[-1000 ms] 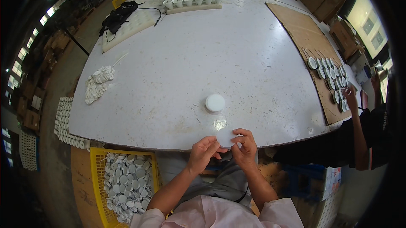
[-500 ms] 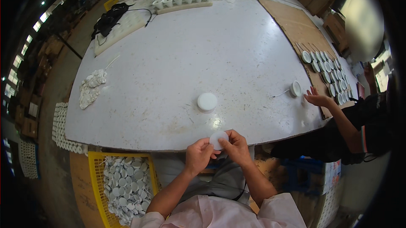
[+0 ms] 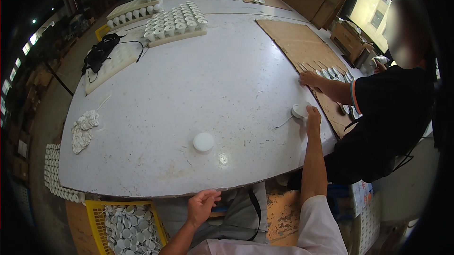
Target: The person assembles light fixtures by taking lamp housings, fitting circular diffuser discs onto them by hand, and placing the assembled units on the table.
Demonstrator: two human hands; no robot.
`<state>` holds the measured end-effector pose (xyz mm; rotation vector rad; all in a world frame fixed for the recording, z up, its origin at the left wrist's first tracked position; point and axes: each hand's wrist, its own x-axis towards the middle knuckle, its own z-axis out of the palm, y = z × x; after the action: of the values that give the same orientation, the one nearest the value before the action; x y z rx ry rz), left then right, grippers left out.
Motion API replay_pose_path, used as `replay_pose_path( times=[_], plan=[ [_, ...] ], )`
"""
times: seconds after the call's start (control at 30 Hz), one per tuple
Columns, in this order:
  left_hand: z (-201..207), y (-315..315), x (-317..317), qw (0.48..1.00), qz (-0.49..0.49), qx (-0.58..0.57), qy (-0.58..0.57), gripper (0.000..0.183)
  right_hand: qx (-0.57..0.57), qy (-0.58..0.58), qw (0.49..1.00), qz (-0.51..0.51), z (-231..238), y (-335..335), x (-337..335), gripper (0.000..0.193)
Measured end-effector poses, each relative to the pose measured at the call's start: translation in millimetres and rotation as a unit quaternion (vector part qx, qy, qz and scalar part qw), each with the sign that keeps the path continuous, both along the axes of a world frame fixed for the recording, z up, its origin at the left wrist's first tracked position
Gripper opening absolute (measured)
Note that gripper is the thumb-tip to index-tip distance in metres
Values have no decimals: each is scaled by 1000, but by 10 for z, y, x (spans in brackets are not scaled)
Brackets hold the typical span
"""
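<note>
My right hand (image 3: pixel 312 116) is stretched out to the right part of the table. Its fingers grip a thin white disc (image 3: pixel 305 107) by the edge, at the open top of a round white cup-shaped part (image 3: pixel 297 111) with a wire (image 3: pixel 284 123) trailing from it. Whether the disc is seated in the cup I cannot tell. In front of the table's near edge, my left hand (image 3: pixel 202 205) hovers with loosely bent fingers and no object visible in it. A white round domed piece (image 3: pixel 204 142) stands by itself on the table beyond that hand.
A yellow basket (image 3: pixel 91 211) of white wired parts sits below the near edge. A co-worker's hand (image 3: pixel 309 79) reaches over brown cardboard (image 3: pixel 283 35) bearing white cups. White bulb housings (image 3: pixel 177 23), black cables (image 3: pixel 100 54) and a crumpled cloth (image 3: pixel 84 129) lie farther off.
My right hand has left my left hand and carried the white disc to the wired cup. The left hand stays near the edge. The co-worker's arm has moved over the cardboard. The view has shifted.
</note>
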<state>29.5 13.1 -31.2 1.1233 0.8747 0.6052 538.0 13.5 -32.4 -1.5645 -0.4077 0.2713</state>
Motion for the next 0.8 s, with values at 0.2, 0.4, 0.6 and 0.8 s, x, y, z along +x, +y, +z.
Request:
replay_pose_path(
  times=[0.2, 0.4, 0.6, 0.8],
  plan=[
    [-40, -47, 46, 999, -36, 32, 8, 22, -129, 9, 986, 102, -9, 128, -60, 25],
    [220, 138, 629, 891, -15, 440, 108, 58, -69, 41, 969, 232, 11, -11, -1161, 15],
    [134, 369, 1067, 858, -44, 450, 245, 96, 1, 177, 962, 208, 86, -262, -1731, 19],
    [93, 508, 1155, 843, -7, 441, 309, 86, -82, 110, 945, 297, 162, -142, -2280, 23]
  ],
)
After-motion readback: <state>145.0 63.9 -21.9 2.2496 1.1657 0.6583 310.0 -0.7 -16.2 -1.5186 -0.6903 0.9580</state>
